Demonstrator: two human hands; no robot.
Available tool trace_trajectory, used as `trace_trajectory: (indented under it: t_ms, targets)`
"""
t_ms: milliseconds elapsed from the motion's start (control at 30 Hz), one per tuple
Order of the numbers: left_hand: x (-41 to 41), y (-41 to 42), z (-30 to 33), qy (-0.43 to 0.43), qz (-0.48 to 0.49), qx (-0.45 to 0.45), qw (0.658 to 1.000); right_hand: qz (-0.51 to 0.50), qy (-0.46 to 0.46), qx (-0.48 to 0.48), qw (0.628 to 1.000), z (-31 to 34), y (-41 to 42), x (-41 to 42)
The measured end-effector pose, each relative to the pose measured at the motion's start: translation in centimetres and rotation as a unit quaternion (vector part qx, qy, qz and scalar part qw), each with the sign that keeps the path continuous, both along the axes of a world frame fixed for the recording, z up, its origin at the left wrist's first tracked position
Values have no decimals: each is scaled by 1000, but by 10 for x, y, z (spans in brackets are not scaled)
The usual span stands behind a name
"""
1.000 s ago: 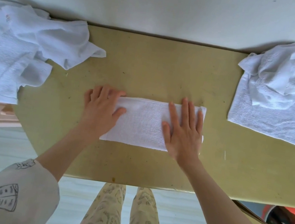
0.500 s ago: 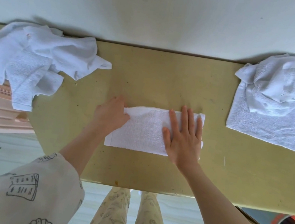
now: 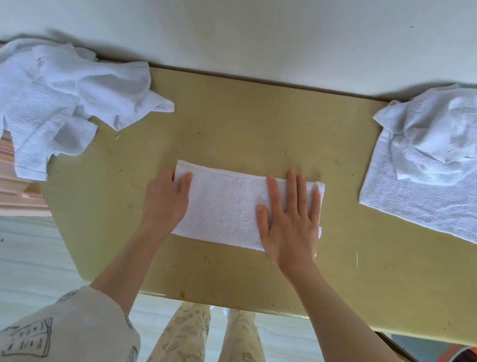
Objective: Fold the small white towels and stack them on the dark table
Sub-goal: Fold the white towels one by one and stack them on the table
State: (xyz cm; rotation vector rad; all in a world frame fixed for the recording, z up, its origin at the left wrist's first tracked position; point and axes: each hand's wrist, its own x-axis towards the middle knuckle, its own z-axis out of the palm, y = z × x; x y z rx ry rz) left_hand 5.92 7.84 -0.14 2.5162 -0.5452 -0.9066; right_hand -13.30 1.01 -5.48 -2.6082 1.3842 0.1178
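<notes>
Left hand (image 3: 166, 197) is curled round the towel (image 3: 223, 206) end; right hand (image 3: 291, 218) is pressed flat. That end should be carried across, edges matched.

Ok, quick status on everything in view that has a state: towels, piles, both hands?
Center towel: folded into a strip, flat on the table.
Left hand: grip on the strip's left end, thumb on top.
Right hand: flat, fingers straight, pressing the strip's right end.
Left pile: crumpled, unfolded, hanging over the table's left edge.
Right pile: crumpled towel atop a flat one.
</notes>
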Motion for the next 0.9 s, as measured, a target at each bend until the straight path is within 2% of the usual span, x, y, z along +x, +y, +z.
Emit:
trace_trajectory:
  t_ms: [167,367,433,467,500,567,633,733,900]
  targets:
    - [1,10,-1,-12,-7,-83,996,-1,3,10,1000,-1,0,0]
    - [0,11,-1,-18,22,-114,993,-3,-13,14,1000,0,-1,0]
    - [-5,7,7,-28,34,-133,990,-6,-60,31,998,3,-3,0]
    - [-9,5,12,-32,35,-144,988,-19,-115,51,992,7,-5,-1]
    - [-14,2,18,-35,34,-157,986,-45,-188,80,978,15,-8,-3]
    - [-27,-6,31,-42,29,-181,982,-130,-315,152,928,33,-13,-12]
    - [-44,-15,41,-50,11,-203,978,-239,-383,171,876,51,-19,-29]
    - [-79,-33,43,-41,-52,-214,975,-374,-406,268,789,62,-26,-53]
    - [-134,-63,14,15,-179,-141,974,-394,-378,380,746,52,-27,-70]
